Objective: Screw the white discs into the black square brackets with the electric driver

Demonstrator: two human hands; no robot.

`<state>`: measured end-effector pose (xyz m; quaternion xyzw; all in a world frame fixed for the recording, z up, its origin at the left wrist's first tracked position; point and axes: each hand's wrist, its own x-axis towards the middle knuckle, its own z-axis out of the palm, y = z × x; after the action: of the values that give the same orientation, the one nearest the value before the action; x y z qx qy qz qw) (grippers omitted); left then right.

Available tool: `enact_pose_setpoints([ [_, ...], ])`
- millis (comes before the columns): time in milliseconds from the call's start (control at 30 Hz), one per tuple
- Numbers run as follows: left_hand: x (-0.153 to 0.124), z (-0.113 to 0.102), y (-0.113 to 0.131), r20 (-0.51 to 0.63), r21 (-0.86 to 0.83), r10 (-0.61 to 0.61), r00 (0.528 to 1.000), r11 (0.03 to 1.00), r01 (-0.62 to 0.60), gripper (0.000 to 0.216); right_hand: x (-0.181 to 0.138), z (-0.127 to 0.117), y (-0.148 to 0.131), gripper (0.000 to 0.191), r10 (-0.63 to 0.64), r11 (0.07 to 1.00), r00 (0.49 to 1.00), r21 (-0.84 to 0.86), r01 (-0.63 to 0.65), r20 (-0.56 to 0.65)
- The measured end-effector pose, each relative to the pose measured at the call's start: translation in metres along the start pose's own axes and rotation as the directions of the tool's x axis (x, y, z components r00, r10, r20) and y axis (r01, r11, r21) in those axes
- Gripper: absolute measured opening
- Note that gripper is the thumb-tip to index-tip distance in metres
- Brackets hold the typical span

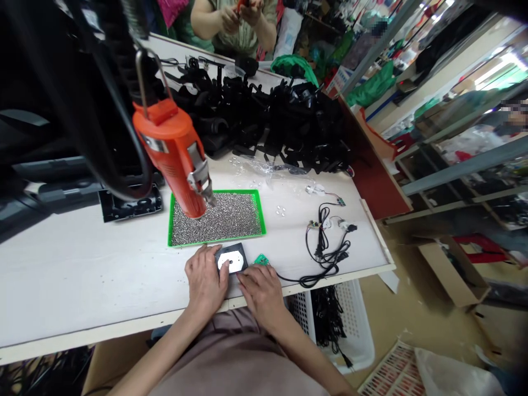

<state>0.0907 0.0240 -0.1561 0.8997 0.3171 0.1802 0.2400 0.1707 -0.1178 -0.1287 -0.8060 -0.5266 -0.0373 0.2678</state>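
Observation:
A small black plastic housing (232, 258) with a white inner part lies near the front edge of the white table (82, 264). My left hand (204, 283) rests on its left side, fingers curled against it. My right hand (259, 290) lies just right of the housing, fingers bent down on the table beside a small green circuit board (260, 259). A black cable (325, 258) runs from the board to the right.
A green tray of small screws (218, 218) sits behind the housing. An orange electric screwdriver (177, 151) hangs above it. A heap of black plastic parts (264, 121) fills the far table. Another person's hands (237, 16) work at the far side. White baskets (346, 324) stand below.

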Motion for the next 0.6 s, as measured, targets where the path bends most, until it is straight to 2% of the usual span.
enact_pose_setpoints([
  [67,0.000,0.001,-0.002,0.004,0.005,0.022,1.000,1.000,-0.022,0.039,0.003,-0.007,0.004,0.022,-0.010,0.997,0.998,0.081,0.015,-0.060],
  [133,0.000,0.002,-0.005,0.010,0.005,0.048,0.999,0.999,-0.048,0.040,0.009,-0.009,0.009,0.024,-0.042,0.997,0.993,0.059,0.049,-0.110],
  [233,0.000,0.003,-0.011,0.025,0.001,0.085,0.996,0.996,-0.085,0.040,0.021,-0.003,0.021,0.027,-0.200,0.978,0.980,-0.067,0.199,-0.018],
  [300,0.002,0.002,-0.015,0.051,-0.002,0.115,0.992,0.993,-0.115,0.040,0.028,0.004,0.031,0.030,-0.293,0.949,0.954,-0.098,0.298,0.070],
  [367,0.004,0.000,-0.019,0.090,-0.011,0.151,0.984,0.989,-0.150,0.039,0.032,0.009,0.040,0.032,-0.341,0.930,0.934,-0.103,0.352,0.109],
  [500,0.006,-0.008,-0.026,0.163,-0.056,0.197,0.967,0.980,-0.190,0.040,0.033,0.012,0.043,0.033,-0.379,0.913,0.920,-0.120,0.390,0.099],
  [600,0.005,-0.010,-0.026,0.171,-0.091,0.156,0.973,0.986,-0.143,0.041,0.028,0.013,0.034,0.033,-0.337,0.922,0.940,-0.181,0.342,0.056],
])
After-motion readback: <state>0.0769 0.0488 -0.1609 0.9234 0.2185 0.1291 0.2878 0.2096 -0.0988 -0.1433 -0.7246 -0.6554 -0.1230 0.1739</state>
